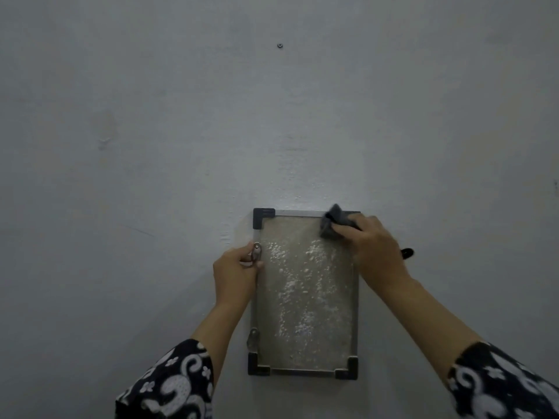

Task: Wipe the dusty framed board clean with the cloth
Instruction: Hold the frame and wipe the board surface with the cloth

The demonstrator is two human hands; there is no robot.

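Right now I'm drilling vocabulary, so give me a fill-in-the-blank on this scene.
1. The right hand presses the ____ on the board.
2. The cloth sits at the board's top ____ corner.
3. The left hand grips the board's ____ edge.

Missing: cloth; right; left

A plain pale grey painted surface (181, 146) fills the whole frame. A small dark screw or nail head (279, 45) sits high up, just right of centre. A dent or chipped patch (104, 143) mars the paint at middle left. Light is dim and bluish, brightest near the centre, fading toward the darker lower left corner.
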